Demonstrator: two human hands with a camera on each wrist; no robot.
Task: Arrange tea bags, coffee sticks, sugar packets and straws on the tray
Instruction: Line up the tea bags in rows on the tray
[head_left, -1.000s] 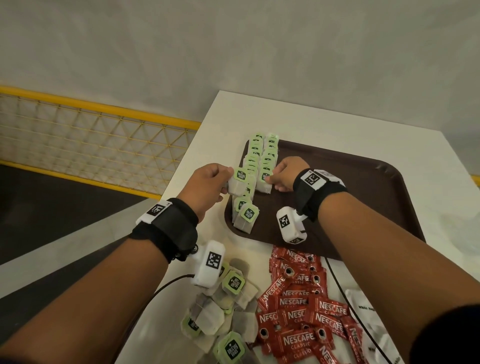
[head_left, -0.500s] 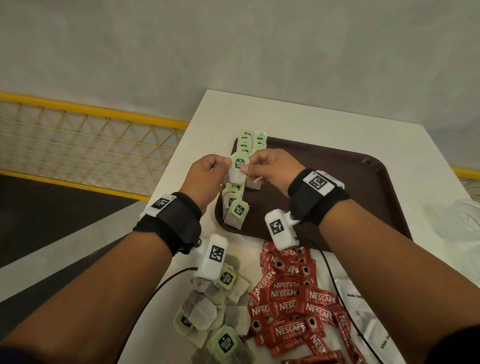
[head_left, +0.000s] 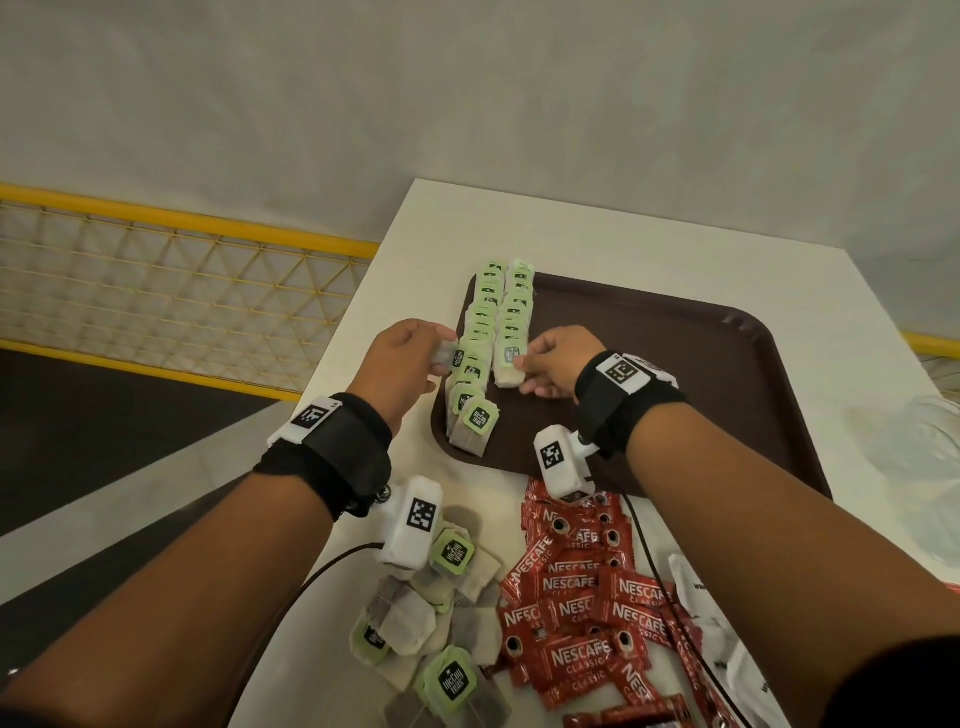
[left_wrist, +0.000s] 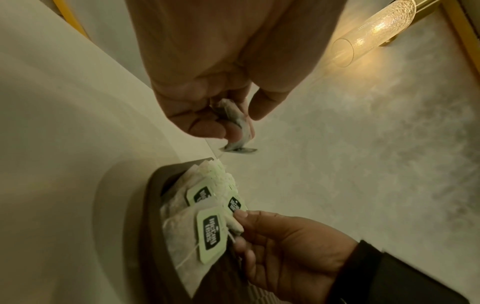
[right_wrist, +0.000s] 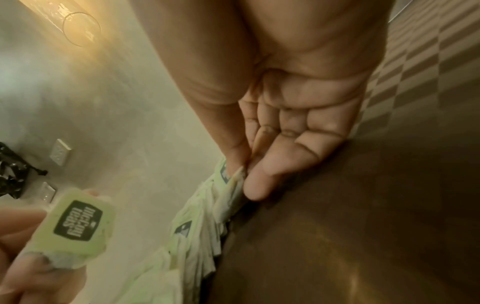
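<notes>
Your left hand (head_left: 400, 364) had its fingers (left_wrist: 207, 127) curled around one tea bag (head_left: 445, 357), pinching it just left of the tray's (head_left: 675, 374) near-left corner. Your right hand (head_left: 558, 364) pinched the nearest tea bag of the right-hand row (head_left: 511, 332) between thumb and fingers (right_wrist: 255, 185), down on the tray floor. Two rows of green-tagged bags ran along the tray's left side. Nearer you on the white surface (head_left: 441, 228) lay loose tea bags (head_left: 431, 623), red coffee sticks (head_left: 576, 613) and white sugar packets (head_left: 691, 587).
</notes>
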